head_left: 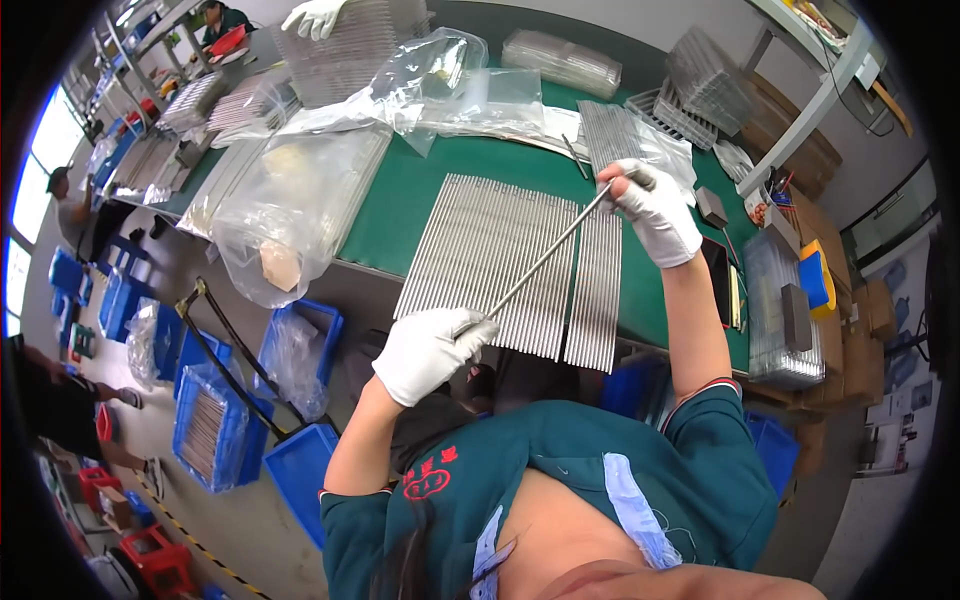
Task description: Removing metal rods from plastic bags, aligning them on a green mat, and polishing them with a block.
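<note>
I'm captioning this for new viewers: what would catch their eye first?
A thin rod slants between the white-gloved left hand and right hand. Beneath it, rods lie in two groups on the green table. At left, a big clear bag droops over the table's near edge.

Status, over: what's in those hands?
Left hand, right hand: gripping one thin metal rod. More rods lined up beneath, on green table. Plastic bags off left, clear of it.

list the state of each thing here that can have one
left grip, closed on rod
right grip, closed on rod
rod, held slanted
large rod batch, laid side by side
small rod batch, likewise, set apart by a gap
large bag, partly over table edge
</note>
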Available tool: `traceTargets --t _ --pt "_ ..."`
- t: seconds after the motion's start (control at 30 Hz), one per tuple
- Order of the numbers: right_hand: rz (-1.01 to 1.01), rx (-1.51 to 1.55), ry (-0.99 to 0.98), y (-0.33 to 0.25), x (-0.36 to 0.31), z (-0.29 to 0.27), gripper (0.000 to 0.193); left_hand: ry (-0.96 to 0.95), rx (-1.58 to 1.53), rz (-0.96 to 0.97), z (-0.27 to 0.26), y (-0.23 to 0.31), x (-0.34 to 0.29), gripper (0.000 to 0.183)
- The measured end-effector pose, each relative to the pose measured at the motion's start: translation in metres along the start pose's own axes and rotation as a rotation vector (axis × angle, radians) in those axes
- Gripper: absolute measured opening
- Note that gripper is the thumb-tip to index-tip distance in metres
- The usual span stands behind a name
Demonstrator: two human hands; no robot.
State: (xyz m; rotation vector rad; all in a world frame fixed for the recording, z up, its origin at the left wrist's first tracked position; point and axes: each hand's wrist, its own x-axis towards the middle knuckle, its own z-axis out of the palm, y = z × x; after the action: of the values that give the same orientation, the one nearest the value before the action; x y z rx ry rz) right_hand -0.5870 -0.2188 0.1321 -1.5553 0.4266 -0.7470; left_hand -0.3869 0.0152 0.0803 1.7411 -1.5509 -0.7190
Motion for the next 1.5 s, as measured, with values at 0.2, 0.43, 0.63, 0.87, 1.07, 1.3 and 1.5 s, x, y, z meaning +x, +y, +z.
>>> traceTargets --t 0.2,0.43,0.63,0.87,1.07,1.3,1.5 --pt "-0.074 0.289 0.246 0.026 -0.007 -0.014 0.029 0.314 -0.726 -0.22 -0.015 0.013 -0.009 0.021" --pt "0.065 0.013 0.06 0.02 -0.029 0.067 0.025 0.576 -1.153 0.281 0.008 0.007 0.015 0.027" --pt "0.107 -0.038 -0.058 0.012 -0.031 0.081 0.022 0.579 -1.073 0.244 0.018 0.01 0.016 0.027" --pt "-0.05 -0.203 -0.049 0.015 -0.028 0.083 0.022 0.63 -0.991 0.332 0.022 0.01 0.016 0.021" --pt "0.256 -0.008 -0.142 0.0 -0.025 0.081 0.024 0.534 -1.118 0.28 0.014 0.006 0.013 0.02" --pt "0.199 -0.095 -0.136 0.003 -0.021 0.093 0.021 0.565 -0.976 0.409 0.017 0.002 0.005 0.021" --pt "0.203 -0.035 -0.194 0.005 -0.015 0.096 0.027 0.638 -1.024 0.362 0.022 -0.009 0.005 0.029"
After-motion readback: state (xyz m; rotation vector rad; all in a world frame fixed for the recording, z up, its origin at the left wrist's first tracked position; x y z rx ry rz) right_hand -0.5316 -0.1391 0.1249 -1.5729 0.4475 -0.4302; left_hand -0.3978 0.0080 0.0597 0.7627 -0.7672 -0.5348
